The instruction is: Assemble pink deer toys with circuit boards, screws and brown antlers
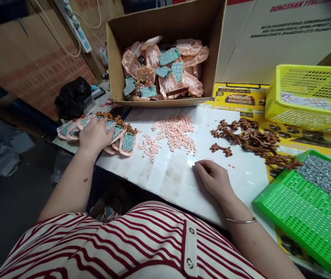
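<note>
My left hand point(94, 133) lies over a row of overlapping pink plastic shells point(115, 147) at the table's left end, fingers spread and thumb apart. Blue-green circuit boards point(129, 141) sit in these shells, and brown bone-shaped pieces point(130, 129) line their far side. My right hand point(214, 178) rests near the front edge of the white tabletop point(165, 176), fingers curled in and thumb against them. Whatever it may hold is hidden. Small pink ring-like parts point(178, 133) lie heaped between the hands, and a pile of brown bone-shaped pieces point(249, 137) lies beyond my right hand.
Behind the table stands an open cardboard box point(159, 103) holding more pink shells and boards. On the right are a yellow basket point(307, 116) and a green tray point(307, 205) with many small metal screws point(330, 176). A black plastic bag point(73, 95) is at the far left.
</note>
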`<state>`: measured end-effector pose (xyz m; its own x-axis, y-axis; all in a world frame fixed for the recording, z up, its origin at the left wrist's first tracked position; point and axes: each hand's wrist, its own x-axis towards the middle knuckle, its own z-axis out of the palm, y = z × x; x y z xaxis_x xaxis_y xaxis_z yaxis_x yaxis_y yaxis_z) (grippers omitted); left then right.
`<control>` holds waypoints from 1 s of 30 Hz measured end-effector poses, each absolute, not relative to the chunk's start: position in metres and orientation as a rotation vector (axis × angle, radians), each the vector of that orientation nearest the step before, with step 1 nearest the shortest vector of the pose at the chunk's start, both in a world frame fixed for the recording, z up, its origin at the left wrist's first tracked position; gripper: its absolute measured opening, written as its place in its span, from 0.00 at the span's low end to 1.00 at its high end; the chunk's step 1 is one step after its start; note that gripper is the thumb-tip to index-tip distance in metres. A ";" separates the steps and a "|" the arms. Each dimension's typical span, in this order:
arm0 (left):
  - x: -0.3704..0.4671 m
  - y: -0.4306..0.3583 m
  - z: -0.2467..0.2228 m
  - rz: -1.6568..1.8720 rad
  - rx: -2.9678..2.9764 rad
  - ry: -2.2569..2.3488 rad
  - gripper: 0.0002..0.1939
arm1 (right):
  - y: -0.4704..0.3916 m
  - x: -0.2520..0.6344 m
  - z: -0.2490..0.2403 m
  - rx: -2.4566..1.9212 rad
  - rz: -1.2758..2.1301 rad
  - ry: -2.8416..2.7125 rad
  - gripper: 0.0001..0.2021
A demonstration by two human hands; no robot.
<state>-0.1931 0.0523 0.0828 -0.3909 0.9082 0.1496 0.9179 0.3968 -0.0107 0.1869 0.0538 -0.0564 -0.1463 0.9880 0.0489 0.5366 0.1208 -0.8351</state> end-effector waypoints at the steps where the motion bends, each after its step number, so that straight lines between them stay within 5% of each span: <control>1: -0.191 0.052 0.085 -0.109 -1.636 -2.483 0.28 | 0.054 0.187 -0.056 -1.472 0.913 -1.772 0.19; 8: -0.146 0.103 0.110 -0.280 -1.990 -2.211 0.27 | 0.053 0.186 -0.055 -1.418 0.963 -1.826 0.19; 16: -0.019 0.261 0.118 -0.442 -2.434 -1.771 0.26 | 0.056 0.186 -0.051 -1.431 1.104 -1.811 0.19; 20: 0.014 0.317 0.120 0.103 -2.417 -1.874 0.32 | 0.058 0.185 -0.048 -1.438 1.139 -1.774 0.19; 23: 0.017 0.324 0.120 0.290 -2.356 -1.839 0.33 | 0.059 0.184 -0.047 -1.447 1.164 -1.760 0.18; 27: 0.003 0.305 0.118 0.090 -2.389 -1.738 0.35 | 0.061 0.184 -0.045 -1.453 1.175 -1.779 0.18; 30: -0.014 0.288 0.118 -0.162 -2.431 -1.756 0.24 | 0.062 0.183 -0.045 -1.445 1.161 -1.787 0.17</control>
